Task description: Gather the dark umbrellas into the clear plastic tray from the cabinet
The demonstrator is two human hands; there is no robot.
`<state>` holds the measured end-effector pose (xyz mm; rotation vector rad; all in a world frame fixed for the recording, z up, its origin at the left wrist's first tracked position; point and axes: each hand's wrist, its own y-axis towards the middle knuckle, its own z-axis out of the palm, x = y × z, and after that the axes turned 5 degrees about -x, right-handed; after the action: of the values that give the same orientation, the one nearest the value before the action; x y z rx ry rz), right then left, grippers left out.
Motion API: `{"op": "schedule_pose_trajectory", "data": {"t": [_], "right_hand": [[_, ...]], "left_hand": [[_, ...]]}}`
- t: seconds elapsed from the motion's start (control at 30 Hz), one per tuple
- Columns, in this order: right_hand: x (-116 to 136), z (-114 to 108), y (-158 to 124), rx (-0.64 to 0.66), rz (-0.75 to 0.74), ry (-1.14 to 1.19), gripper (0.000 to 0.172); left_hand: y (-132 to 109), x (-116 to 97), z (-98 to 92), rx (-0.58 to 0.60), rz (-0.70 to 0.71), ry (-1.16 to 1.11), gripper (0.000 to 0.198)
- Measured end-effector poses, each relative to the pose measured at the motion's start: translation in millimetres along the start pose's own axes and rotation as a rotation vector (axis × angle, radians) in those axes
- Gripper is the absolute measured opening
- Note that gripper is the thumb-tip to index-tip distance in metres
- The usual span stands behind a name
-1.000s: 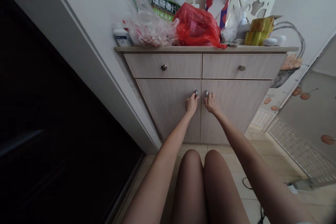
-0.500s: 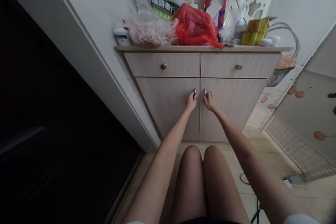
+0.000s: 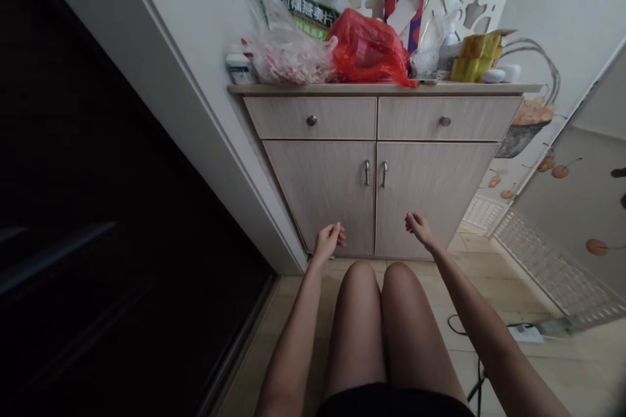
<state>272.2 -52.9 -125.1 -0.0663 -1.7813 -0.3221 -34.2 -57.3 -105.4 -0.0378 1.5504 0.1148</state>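
My left hand (image 3: 329, 241) hangs in the air before the lower part of the left cabinet door (image 3: 313, 189), its fingers loosely bent and apart, holding nothing. In front of the right cabinet door (image 3: 435, 182) is my right hand (image 3: 418, 229), also empty, with fingers slightly curled and not pressed together. Both doors are closed. Above and between my hands, the left door handle (image 3: 367, 172) and the right door handle (image 3: 385, 174) show fully, and neither hand touches them. Over the doors sit two closed drawers with round knobs (image 3: 312, 120).
On the cabinet top (image 3: 317, 88) stand a white bottle (image 3: 240, 69), a clear plastic bag (image 3: 293, 62), a red plastic bag (image 3: 366, 49), an oatmeal bag (image 3: 313, 3) and yellow tape rolls (image 3: 473, 58). A power strip (image 3: 526, 333) with a cable lies on the floor at right.
Both hands have let go of the door handles and drawn back toward me, lower and farther apart. The doors stay closed. The view has shifted slightly.
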Motion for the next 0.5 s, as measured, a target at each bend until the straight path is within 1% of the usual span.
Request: {"op": "schedule_pose_trajectory", "data": {"t": [0.03,0.07,0.13,0.17,0.23,0.3,0.37,0.4,0.43,0.5], "right_hand": [[-1.3,2.8,-8.4,0.015,0.037,-0.001,0.071],[0.2,5.6,-14.3,0.039,0.076,0.01,0.071],[12.5,9.4,-17.6,0.143,0.165,0.107,0.071],[23.1,9.7,-15.3,0.23,0.215,0.193,0.072],[50.2,7.1,-4.0,0.436,0.298,0.406,0.074],[79.4,1.6,12.8,0.609,0.337,0.593,0.075],[102.9,-4.0,31.1,0.724,0.327,0.728,0.075],[110.8,-6.1,39.6,0.769,0.314,0.779,0.076],[115.7,-7.4,47.1,0.808,0.301,0.817,0.077],[117.1,-7.8,58.1,0.855,0.284,0.86,0.078]], "left_hand": [[-7.4,5.5,-0.4,0.004,-0.053,-0.037,0.054],[-12.3,7.9,-0.2,0.036,-0.116,-0.086,0.056],[-14.8,1.7,1.6,0.177,-0.248,-0.227,0.062],[-12.6,-6.9,3.2,0.267,-0.302,-0.31,0.065],[-2.9,-32.6,8.6,0.423,-0.366,-0.458,0.067],[11.1,-63.6,17.0,0.516,-0.389,-0.557,0.068],[26.2,-91.8,27.8,0.586,-0.409,-0.598,0.069],[33.2,-102.8,33.8,0.617,-0.421,-0.603,0.069],[39.5,-111.1,39.8,0.646,-0.434,-0.601,0.07],[49.3,-118.7,51.6,0.688,-0.454,-0.587,0.071]]}}
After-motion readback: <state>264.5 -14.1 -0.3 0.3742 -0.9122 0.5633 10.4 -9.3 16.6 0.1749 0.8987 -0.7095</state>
